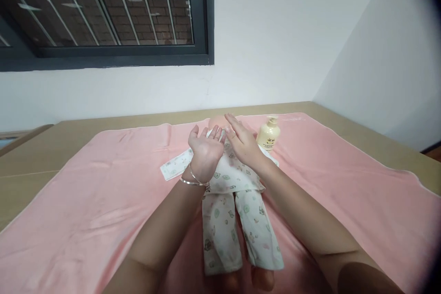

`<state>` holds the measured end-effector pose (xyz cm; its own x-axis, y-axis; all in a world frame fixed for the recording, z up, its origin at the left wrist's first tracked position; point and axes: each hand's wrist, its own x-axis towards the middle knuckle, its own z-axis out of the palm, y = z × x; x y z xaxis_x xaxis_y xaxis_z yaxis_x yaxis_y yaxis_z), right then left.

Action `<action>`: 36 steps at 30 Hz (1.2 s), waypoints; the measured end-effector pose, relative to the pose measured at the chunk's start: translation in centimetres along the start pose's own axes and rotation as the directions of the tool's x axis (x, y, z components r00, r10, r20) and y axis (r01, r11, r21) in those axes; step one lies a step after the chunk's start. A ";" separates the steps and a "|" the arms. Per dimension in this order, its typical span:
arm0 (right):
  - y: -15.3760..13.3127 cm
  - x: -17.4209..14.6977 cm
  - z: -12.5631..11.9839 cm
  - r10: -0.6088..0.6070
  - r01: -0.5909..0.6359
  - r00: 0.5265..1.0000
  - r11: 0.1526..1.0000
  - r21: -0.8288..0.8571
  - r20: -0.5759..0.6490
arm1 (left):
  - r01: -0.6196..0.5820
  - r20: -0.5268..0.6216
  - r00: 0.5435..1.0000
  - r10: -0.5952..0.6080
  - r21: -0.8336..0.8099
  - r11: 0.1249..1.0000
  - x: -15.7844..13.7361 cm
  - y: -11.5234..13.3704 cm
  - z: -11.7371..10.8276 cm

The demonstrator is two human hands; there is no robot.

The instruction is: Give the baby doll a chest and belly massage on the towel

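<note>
A baby doll (217, 122) lies on its back in a white printed top (231, 177) and matching trousers (222, 234). Its head is at the far end and its feet (263, 279) point toward me; my hands partly cover its chest and face. Over the chest, my left hand (206, 150) is palm up with fingers spread, a silver bracelet (193, 183) at the wrist. My right hand (244, 144) is stretched out flat, its fingertips close to the left fingers. Whether they touch is unclear. Neither hand holds anything. A yellow pump bottle (268, 134) stands beyond my right wrist.
Under the doll a pink blanket (113, 193) with folds spreads across a tan surface (69, 140). A white wall (262, 46) rises behind, with a dark-framed, barred window (138, 53) at upper left. Another wall (386, 73) closes off the right side.
</note>
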<state>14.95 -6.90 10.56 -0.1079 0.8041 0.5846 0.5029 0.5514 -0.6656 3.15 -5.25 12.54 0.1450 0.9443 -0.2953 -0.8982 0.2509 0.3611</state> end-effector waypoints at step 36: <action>4.9 -1.4 4.1 0.122 0.112 0.931 0.801 -0.588 0.343 | -0.185 -0.521 0.811 0.267 0.204 0.961 5.5 2.8 -2.7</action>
<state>14.04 -4.39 4.61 -0.3337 0.8923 0.3039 0.8952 0.4010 -0.1945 0.32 0.10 9.57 -0.3384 0.7216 -0.6039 -0.8057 0.1094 0.5822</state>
